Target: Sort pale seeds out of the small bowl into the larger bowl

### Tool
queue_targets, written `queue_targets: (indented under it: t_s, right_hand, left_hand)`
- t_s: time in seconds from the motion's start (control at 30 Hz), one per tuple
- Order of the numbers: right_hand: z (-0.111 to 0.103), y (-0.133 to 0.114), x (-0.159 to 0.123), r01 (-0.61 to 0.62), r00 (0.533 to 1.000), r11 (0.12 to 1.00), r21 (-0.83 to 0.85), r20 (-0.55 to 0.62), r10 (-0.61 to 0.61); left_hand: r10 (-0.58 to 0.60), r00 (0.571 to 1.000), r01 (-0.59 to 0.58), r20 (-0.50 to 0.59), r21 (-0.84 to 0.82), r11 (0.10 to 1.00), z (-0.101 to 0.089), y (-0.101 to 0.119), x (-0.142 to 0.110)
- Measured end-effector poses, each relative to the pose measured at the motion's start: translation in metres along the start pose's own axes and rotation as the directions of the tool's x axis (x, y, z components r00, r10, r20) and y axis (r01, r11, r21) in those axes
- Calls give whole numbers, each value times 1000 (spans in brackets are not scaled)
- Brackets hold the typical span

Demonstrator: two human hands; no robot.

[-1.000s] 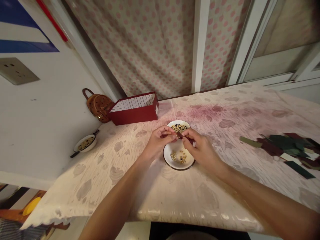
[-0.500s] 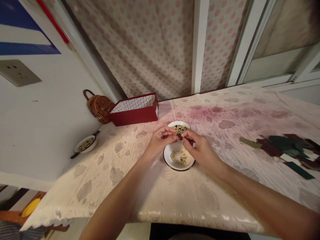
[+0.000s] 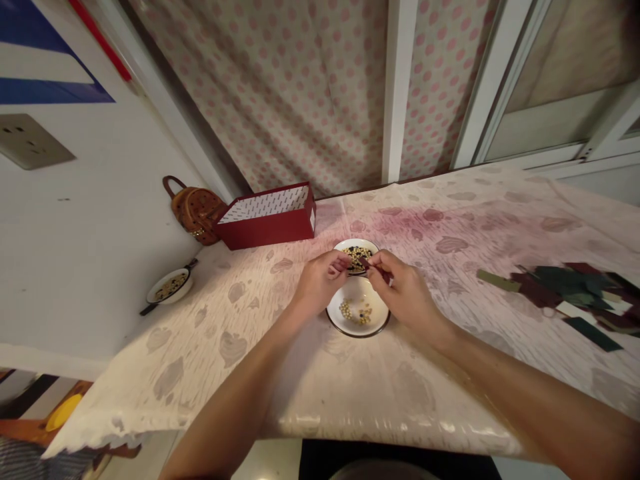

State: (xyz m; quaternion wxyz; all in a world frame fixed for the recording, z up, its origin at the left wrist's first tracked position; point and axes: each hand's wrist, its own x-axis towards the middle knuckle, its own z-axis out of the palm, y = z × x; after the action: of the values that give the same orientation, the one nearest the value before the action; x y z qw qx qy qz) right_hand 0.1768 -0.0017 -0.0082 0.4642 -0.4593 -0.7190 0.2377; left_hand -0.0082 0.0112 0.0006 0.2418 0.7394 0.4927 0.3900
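Note:
My right hand (image 3: 406, 295) pinches a small dark red strip (image 3: 376, 267) between thumb and fingers, over the far side of the dishes. My left hand (image 3: 320, 283) curls close beside it, fingertips almost at the strip's near end; its fingers hide whether they grip anything. Under the hands, a white bowl (image 3: 350, 244) holds mixed pale and dark beans. Overlapping it on the near side, a white plate with a dark rim (image 3: 357, 328) carries a few scattered beans.
A small white pan with a dark handle (image 3: 170, 287) holds beans at the table's left. Behind stand an open red box (image 3: 265, 225) and a brown studded backpack (image 3: 195, 212). Dark green and maroon strips (image 3: 565, 297) lie at right on the patterned tablecloth (image 3: 350, 393).
Both hands have shifted up and away from me, carrying the dark red strip from above the plate to above the bowl. The view has tilted slightly.

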Motion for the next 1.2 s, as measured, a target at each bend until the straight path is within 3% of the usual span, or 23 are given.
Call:
queue_targets:
  t_s: [0.1,0.2,0.37,0.6,0.77,0.87,1.2]
  right_hand:
    - [1,2,0,-1,1000,1000,-7,-21,0]
    - [2,3,0,-9,1000,1000,-7,-21,9]
    - [2,4,1,5,1000,1000,-12,-17,-5]
    - [2,3,0,11,1000,1000,-1,-26,-11]
    - [0,-2,-1,-16,1000,999,31,-15,16]
    - [-1,-3,-1,-28,1000,999,22,2,28]
    - [0,-1,0,-10,1000,1000,-5,-12,10]
  left_hand:
    - [20,985,-69,174,280,958,-4,12,-7]
    - [24,946,-194,325,502,843,-3,22,-12]
    - [-12,906,-295,423,650,700,4,31,-14]
    - [-5,906,-318,424,688,652,10,30,-14]
    - [-8,963,-182,269,674,716,9,27,-15]
    - [-43,974,-112,224,634,765,7,29,-15]
    - [4,958,-173,286,569,804,-2,25,-13]
